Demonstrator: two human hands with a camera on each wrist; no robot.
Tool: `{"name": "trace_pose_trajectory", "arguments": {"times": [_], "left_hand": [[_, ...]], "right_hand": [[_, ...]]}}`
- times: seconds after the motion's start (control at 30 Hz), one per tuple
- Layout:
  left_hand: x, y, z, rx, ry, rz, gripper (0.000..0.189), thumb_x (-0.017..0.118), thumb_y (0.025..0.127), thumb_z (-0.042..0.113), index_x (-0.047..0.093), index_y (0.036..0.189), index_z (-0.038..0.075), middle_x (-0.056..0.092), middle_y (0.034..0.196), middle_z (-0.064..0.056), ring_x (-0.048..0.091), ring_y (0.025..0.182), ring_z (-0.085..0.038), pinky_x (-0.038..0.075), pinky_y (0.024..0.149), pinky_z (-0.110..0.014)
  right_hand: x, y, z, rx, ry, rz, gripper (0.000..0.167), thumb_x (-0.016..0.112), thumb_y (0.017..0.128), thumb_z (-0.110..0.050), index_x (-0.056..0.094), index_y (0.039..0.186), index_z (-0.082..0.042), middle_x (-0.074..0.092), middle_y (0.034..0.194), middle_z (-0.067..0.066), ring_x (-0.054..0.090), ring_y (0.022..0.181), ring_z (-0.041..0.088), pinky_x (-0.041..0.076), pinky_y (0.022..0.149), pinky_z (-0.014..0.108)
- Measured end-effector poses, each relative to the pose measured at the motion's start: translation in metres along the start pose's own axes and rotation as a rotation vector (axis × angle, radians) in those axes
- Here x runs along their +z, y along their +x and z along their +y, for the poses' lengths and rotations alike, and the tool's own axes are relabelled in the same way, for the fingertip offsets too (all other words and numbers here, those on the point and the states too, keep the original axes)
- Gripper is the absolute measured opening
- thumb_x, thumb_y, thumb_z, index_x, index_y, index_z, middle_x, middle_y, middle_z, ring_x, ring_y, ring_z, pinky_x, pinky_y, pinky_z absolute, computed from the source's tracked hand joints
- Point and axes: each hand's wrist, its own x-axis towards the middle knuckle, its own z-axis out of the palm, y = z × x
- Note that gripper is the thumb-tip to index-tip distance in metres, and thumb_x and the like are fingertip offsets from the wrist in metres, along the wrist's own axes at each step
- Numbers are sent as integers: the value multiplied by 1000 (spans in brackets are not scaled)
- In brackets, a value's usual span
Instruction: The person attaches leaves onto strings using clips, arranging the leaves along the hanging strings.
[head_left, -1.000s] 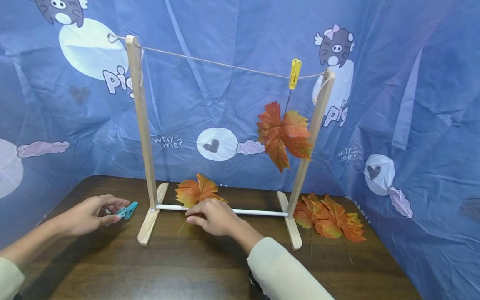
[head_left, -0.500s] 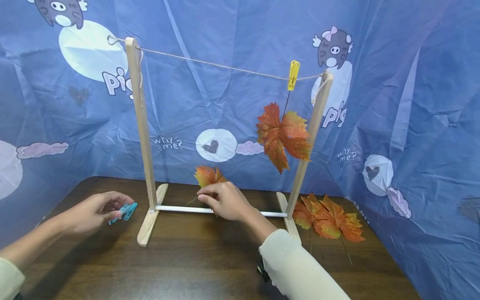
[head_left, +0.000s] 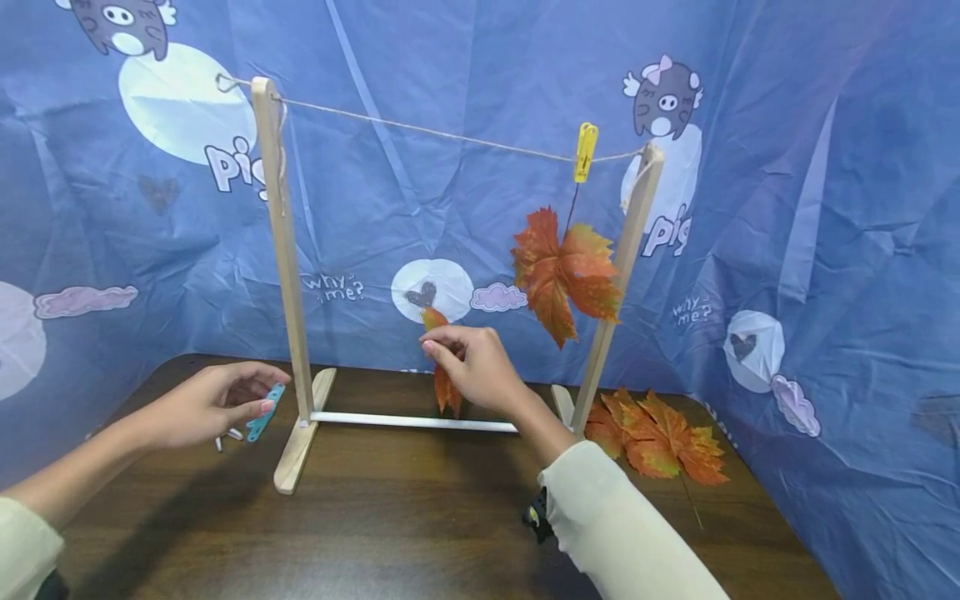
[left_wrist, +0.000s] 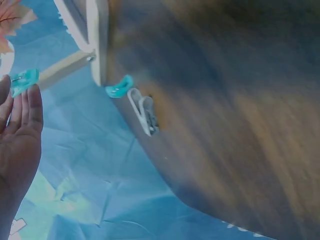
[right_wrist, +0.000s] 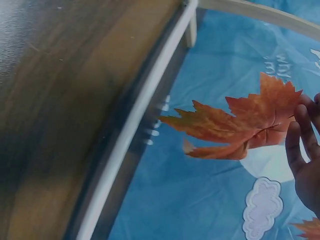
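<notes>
My left hand (head_left: 210,406) pinches a teal clothespin (left_wrist: 25,80) between thumb and fingers, left of the wooden frame. In the left wrist view, a second teal clothespin (left_wrist: 120,86) and a white clothespin (left_wrist: 143,112) lie on the table near its edge. My right hand (head_left: 476,367) pinches an orange artificial leaf (right_wrist: 250,125) near its stem, raised above the frame's white crossbar (head_left: 412,422). In the head view the leaf is seen nearly edge-on and partly behind the fingers. Higher up, a yellow clothespin (head_left: 586,152) holds another leaf (head_left: 562,271) on the string (head_left: 450,133).
Two wooden posts, the left post (head_left: 285,250) and right post (head_left: 626,258), carry the string. Several more orange leaves (head_left: 667,437) lie on the brown table (head_left: 360,517) at the right. A blue patterned cloth (head_left: 465,75) hangs behind and at the sides.
My right hand has lifted the leaf off the table, up and to the right, turning it edge-on. My left hand has risen slightly and moved right with the teal clothespin.
</notes>
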Motion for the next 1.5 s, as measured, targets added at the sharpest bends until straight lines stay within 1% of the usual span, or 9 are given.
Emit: {"name": "trace_pose_trajectory", "arguments": {"times": [0.17, 0.3, 0.5, 0.77, 0.9, 1.03, 1.27, 1.37, 1.5], "left_hand": [[-1, 7, 15, -46, -27, -14, 34, 70, 99, 13, 63, 128, -3, 72, 100, -3, 69, 88, -9, 59, 65, -31], [-2, 15, 24, -11, 11, 4, 32, 72, 97, 13, 65, 126, -1, 73, 96, 2, 70, 85, -10, 56, 69, -27], [-5, 25, 38, 11, -30, 1, 31, 72, 97, 11, 65, 126, 3, 73, 100, -1, 71, 88, -14, 58, 76, -27], [-6, 42, 54, 29, 5, 23, 30, 71, 99, 17, 67, 127, 7, 74, 102, -1, 71, 94, -12, 57, 84, -27], [-9, 52, 64, 61, 26, 40, 31, 71, 99, 18, 67, 128, 7, 75, 102, -1, 71, 95, -13, 57, 85, -26], [-12, 62, 74, 93, 40, 59, 32, 69, 100, 18, 66, 131, 8, 75, 104, -1, 71, 96, -13, 55, 86, -23], [-18, 82, 95, 153, 21, 96, 37, 68, 100, 10, 63, 136, 4, 70, 120, -10, 68, 103, -20, 53, 88, -18], [-21, 91, 103, 157, 13, 105, 40, 67, 100, 11, 61, 139, 2, 68, 126, -14, 67, 108, -23, 52, 90, -17], [-27, 103, 114, 125, -3, 121, 38, 67, 101, 13, 62, 138, 5, 68, 126, -13, 66, 111, -24, 53, 94, -25]], "right_hand": [[-12, 5, -5, 3, 29, 42, 14, 68, 100, -13, 78, 106, -5, 76, 85, 2, 65, 67, 6, 53, 60, 24], [-23, 7, -8, 18, 35, 66, 14, 68, 100, -13, 78, 106, -4, 75, 81, 2, 66, 67, 10, 54, 60, 28], [-36, 11, -10, 4, 20, 121, 16, 68, 100, -13, 78, 105, -1, 75, 82, 5, 67, 69, 13, 58, 66, 36], [-51, 13, -18, 38, -15, 190, 16, 71, 99, -19, 78, 101, -5, 73, 79, 3, 65, 70, 12, 55, 66, 30], [-56, 16, -21, 56, -29, 209, 17, 71, 99, -21, 78, 100, -5, 73, 79, 1, 65, 70, 11, 55, 68, 30], [-62, 19, -25, 55, -50, 232, 19, 70, 100, -22, 77, 100, -4, 74, 80, 1, 64, 69, 12, 53, 63, 30], [-75, 28, -32, 46, -76, 283, 17, 71, 99, -19, 77, 102, -3, 76, 84, 4, 66, 70, 14, 51, 61, 29], [-80, 32, -35, 40, -90, 306, 17, 71, 99, -18, 77, 101, -3, 76, 85, 5, 67, 70, 14, 52, 62, 30], [-87, 36, -38, 34, -109, 336, 17, 71, 99, -17, 77, 100, -2, 76, 84, 7, 68, 69, 15, 53, 62, 29]]}}
